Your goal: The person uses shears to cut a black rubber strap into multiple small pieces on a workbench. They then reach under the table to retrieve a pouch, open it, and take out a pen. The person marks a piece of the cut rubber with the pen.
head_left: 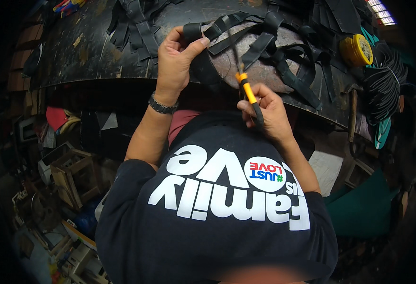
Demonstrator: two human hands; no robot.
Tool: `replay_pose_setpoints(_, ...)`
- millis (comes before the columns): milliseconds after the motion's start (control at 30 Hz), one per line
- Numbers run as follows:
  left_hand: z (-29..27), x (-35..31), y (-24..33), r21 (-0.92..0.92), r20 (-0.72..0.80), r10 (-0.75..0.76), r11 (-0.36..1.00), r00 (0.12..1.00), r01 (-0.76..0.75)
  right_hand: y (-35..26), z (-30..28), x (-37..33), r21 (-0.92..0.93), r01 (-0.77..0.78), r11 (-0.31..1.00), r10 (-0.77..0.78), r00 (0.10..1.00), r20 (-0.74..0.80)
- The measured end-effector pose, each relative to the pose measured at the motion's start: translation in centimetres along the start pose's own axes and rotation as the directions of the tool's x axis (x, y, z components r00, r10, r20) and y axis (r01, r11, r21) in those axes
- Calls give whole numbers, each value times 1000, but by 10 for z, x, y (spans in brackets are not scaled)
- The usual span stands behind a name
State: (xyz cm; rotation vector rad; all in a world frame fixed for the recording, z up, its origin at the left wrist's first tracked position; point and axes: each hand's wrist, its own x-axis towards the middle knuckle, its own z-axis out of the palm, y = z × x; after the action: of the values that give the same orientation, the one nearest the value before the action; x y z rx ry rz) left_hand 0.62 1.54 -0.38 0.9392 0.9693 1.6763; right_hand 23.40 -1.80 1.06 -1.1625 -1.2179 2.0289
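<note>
My left hand (177, 59), with a dark watch on its wrist, pinches a black strap (193, 32) between thumb and fingers at the table's near side. My right hand (267, 106) is closed round a tool with a yellow-and-black handle (248, 88). Its long, thin, dark shaft points away from me over the straps; I cannot tell its exact kind. Beneath lies a rounded, greyish-brown slab (227, 68) with a worn surface. Several black straps (260, 47) loop and cross over this slab, some hanging past its right side.
The dark, scuffed table (89, 59) carries a pile of black strips (134, 31) at the back left. On the right stand a yellow tub (357, 49), a hammer-like tool with a wooden handle (353, 111) and a bundle of black cords (383, 85). A wooden stool (73, 175) sits lower left.
</note>
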Motion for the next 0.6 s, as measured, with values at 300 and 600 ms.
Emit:
replay_pose_setpoints(300,21,-1,11,-201,164,-166,959,972,198,-12,3,26,-122,332,935,-325,943,71)
replay_pose_setpoints(600,10,-3,3,-317,164,-294,888,942,332,-12,8,30,22,412,911,-410,910,-64)
